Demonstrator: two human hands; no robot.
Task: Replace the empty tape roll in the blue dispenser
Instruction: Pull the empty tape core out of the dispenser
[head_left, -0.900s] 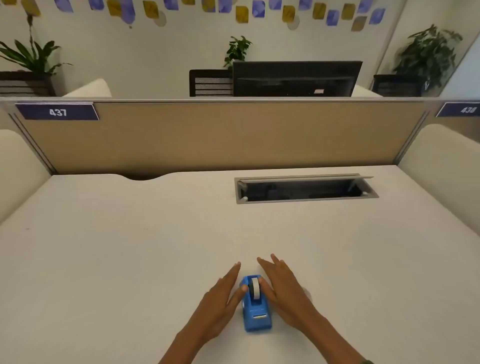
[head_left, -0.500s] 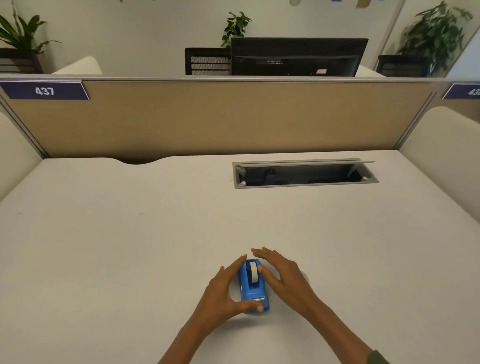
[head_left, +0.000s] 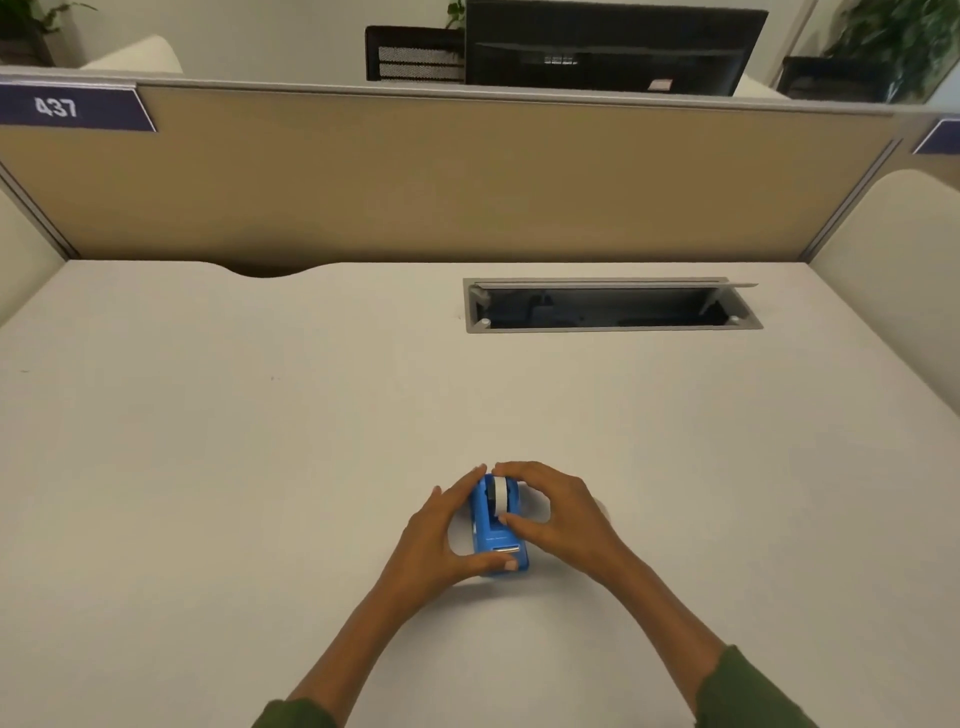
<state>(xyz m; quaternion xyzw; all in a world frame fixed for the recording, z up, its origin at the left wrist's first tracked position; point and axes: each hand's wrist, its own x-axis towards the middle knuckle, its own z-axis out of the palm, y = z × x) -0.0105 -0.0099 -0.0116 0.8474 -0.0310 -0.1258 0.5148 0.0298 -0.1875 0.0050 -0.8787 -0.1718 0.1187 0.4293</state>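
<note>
Here, blue dispenser (head_left: 493, 535) holding pale roll (head_left: 500, 496), both hands gripping

The dispenser (head_left: 498, 535) stands on the desk (head_left: 208, 467), near the front edge and a little right of the middle. The tape roll (head_left: 500, 496) sits in its far end. The left hand (head_left: 441, 540) is at its left side, with the thumb across the near end. The right hand (head_left: 558, 514) is at its right side, with fingers on the roll. Far behind them, to the right, a cable box (head_left: 613, 306) is sunk in the desk. Behind the desk stands a partition (head_left: 441, 176), with a number plate (head_left: 67, 109) at its left top. A monitor (head_left: 613, 47) is behind the partition.
</note>
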